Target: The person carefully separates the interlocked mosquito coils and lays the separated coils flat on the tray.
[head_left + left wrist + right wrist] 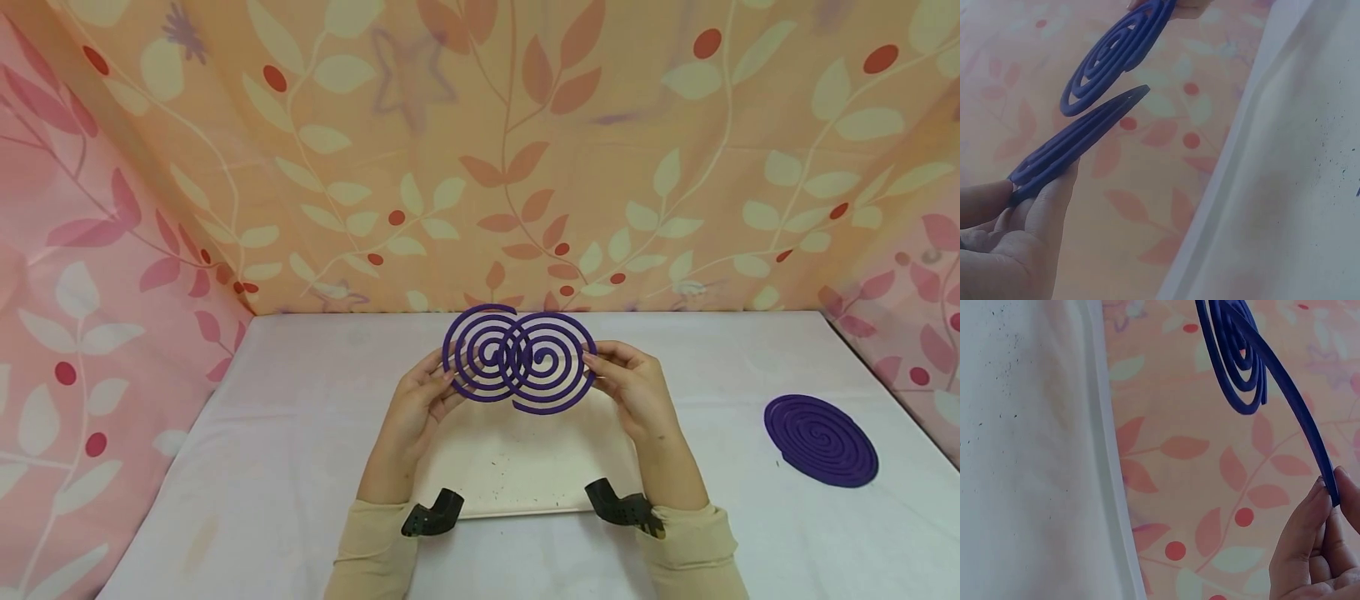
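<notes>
My left hand (pixel 422 402) pinches a purple mosquito coil (pixel 492 353) by its outer edge, thumb on the near side and fingers behind. A second purple mosquito coil (pixel 542 360) is pinched at its right edge between the thumb and fingers of my right hand (pixel 632 385). Both coils are raised and tilted above the tray, and they overlap in the head view. In the left wrist view a gap shows between the left coil (pixel 1079 150) and the right coil (pixel 1107 53).
Below the hands lies a cream tray (pixel 525 475) with small dark crumbs. A denser purple spiral disc (pixel 821 440) lies flat on the white tablecloth (pixel 292 467) at the right. Patterned cloth (pixel 480 167) hangs at the back and sides. Each wrist carries a black mount (pixel 435 515).
</notes>
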`<state>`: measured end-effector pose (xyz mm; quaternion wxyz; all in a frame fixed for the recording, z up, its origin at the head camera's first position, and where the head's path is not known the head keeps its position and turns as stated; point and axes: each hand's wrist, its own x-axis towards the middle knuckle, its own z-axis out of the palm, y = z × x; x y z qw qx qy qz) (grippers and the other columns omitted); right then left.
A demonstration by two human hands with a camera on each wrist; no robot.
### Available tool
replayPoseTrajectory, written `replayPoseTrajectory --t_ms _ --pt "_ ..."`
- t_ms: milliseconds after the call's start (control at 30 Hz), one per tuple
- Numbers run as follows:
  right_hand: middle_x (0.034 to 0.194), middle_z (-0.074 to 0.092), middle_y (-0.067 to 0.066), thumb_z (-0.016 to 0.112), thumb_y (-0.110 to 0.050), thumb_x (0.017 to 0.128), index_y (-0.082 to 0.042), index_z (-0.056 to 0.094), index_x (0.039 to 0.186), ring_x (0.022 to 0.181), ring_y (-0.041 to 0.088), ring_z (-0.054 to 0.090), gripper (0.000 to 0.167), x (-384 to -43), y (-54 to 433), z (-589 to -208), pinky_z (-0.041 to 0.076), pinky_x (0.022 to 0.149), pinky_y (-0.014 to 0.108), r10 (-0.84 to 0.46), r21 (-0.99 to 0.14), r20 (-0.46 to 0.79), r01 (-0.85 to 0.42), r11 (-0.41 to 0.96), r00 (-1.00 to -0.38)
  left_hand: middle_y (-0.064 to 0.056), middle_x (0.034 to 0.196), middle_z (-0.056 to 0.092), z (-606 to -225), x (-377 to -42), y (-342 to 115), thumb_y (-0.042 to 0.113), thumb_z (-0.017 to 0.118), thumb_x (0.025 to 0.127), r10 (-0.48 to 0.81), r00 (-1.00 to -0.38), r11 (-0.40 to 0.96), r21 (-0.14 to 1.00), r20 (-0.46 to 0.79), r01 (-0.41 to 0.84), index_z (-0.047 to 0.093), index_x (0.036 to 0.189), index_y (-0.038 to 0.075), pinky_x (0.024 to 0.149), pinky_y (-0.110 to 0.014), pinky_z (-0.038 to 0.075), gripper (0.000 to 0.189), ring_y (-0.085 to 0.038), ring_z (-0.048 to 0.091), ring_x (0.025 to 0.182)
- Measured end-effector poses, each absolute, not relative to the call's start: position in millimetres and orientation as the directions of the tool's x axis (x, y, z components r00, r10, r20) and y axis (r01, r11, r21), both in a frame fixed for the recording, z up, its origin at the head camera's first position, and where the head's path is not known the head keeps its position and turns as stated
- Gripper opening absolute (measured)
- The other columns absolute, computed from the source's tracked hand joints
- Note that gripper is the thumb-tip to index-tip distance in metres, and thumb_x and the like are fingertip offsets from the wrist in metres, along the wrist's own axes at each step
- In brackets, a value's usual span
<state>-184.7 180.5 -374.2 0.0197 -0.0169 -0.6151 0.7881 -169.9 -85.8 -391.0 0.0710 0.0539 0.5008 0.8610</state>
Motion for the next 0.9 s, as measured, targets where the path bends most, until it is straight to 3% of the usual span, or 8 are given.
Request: replayPoseTrajectory --t_ms 267,567,733,900 --pt "0.077 0.065 0.000 0.061 0.006 0.087 -0.010 0.069 0.082 0.068 0.010 0.061 0.018 -188 186 -380 0.054 0.066 0.019 0.088 -0.959 -0.042 0.016 -0.283 -0.995 -0.018 0.116 0.061 -396 -174 -91 -0.010 0.033 0.096 0.150 -0.989 -0.466 0.882 -0.003 -0.073 0.031 0.140 -0.010 0.087 -0.033 0.052 0.044 -0.017 0.065 0.095" --pt "0.074 0.065 -0.001 0.059 0.008 0.088 -0.012 0.069 0.078 0.065 0.009 0.060 0.024 -195 189 -392 0.053 0.062 0.018 0.129 -0.946 -0.101 0.055 -0.318 -0.987 -0.034 0.123 0.051 -406 -178 -93 -0.011 0.035 0.096 0.135 -0.988 -0.292 0.950 -0.075 -0.112 0.036 0.136 -0.012 0.079 -0.026 0.054 0.041 -0.016 0.065 0.090" --pt "0.073 0.066 -0.002 0.061 0.007 0.087 -0.011 0.069 0.077 0.065 0.009 0.061 0.022 -199 192 -400 0.053 0.062 0.019 0.131 -0.949 -0.139 0.094 -0.300 -0.982 -0.034 0.121 0.052 -414 -181 -94 -0.012 0.037 0.094 0.121 -0.988 -0.252 0.959 -0.100 -0.128 0.039 0.133 -0.014 0.075 -0.023 0.054 0.039 -0.014 0.064 0.088" --pt "0.072 0.066 -0.003 0.062 0.007 0.086 -0.012 0.068 0.076 0.064 0.007 0.060 0.022 -202 194 -408 0.053 0.061 0.018 0.127 -0.956 -0.160 0.122 -0.265 -0.979 -0.036 0.127 0.047 -423 -183 -98 -0.014 0.038 0.094 0.169 -0.980 -0.221 0.965 -0.103 -0.139 0.034 0.136 -0.015 0.076 -0.021 0.054 0.043 -0.018 0.063 0.095"
